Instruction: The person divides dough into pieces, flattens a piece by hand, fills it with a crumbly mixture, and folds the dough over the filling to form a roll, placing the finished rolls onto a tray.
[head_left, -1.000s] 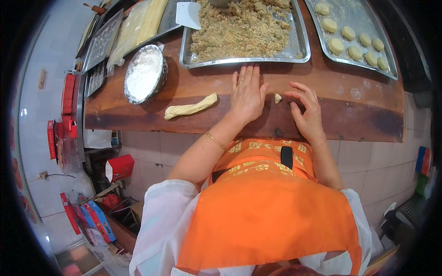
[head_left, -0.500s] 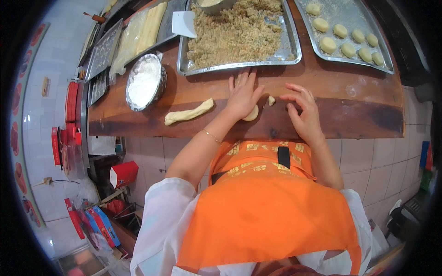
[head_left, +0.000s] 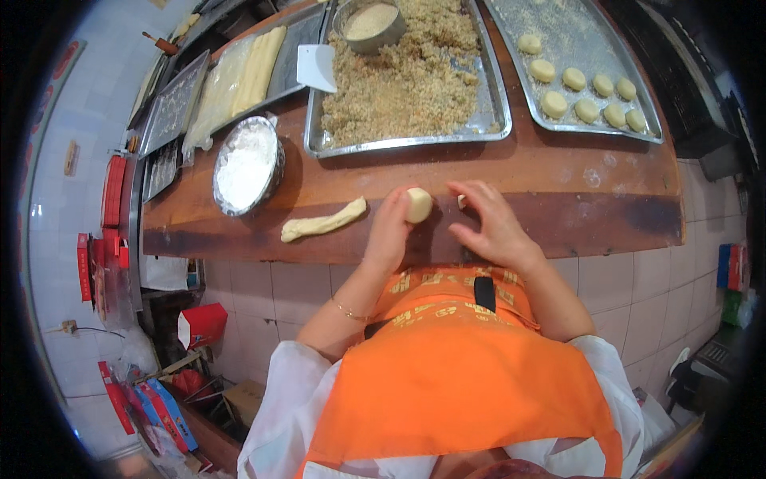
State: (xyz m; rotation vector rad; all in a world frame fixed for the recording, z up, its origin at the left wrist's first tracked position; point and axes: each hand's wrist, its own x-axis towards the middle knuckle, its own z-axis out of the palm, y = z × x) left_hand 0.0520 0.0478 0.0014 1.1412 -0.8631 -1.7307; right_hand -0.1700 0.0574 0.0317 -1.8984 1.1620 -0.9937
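My left hand (head_left: pixel 389 227) holds a round, pale piece of dough (head_left: pixel 418 205) up on its edge against its fingers, near the front of the wooden table. To its right, my right hand (head_left: pixel 496 227) is open, fingers curved and thumb apart. A small scrap of dough (head_left: pixel 462 202) shows by its fingertips, partly hidden. Left of both hands lies a rope of dough (head_left: pixel 323 221). Further left stands a metal bowl of white flour (head_left: pixel 247 165).
Beyond my hands, a large metal tray (head_left: pixel 415 144) holds crumbly filling, a bowl (head_left: pixel 371 28) and a white scraper (head_left: pixel 317 67). A tray (head_left: pixel 550 124) of several round dough cakes sits at the far right. Dough strips (head_left: pixel 259 68) lie on a tray at the far left.
My left hand was flat over the dough round on the table; now it has the round tilted up in its grip. My right hand has come closer to it.
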